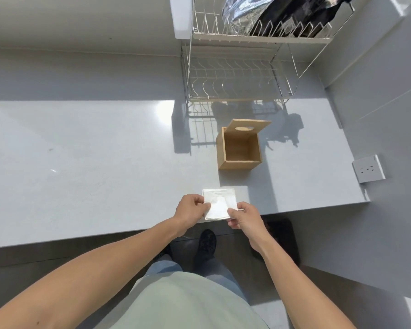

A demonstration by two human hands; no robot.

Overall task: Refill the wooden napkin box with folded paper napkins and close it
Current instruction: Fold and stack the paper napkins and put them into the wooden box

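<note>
The wooden napkin box (239, 164) stands on the grey counter, right of centre, and I see no napkins inside it. Its lid (246, 126), with an oval slot, is tipped up at the far side. A stack of folded white napkins (220, 203) lies at the counter's front edge, nearer to me than the box. My left hand (191, 211) pinches the stack's left edge. My right hand (246, 218) pinches its lower right corner.
A two-tier wire dish rack (237, 74) stands behind the box, with foil and dark bags on its upper tier. A white wall socket (368, 171) sits on the right wall. The counter (81, 162) stretches to the left. Its front edge runs just under my hands.
</note>
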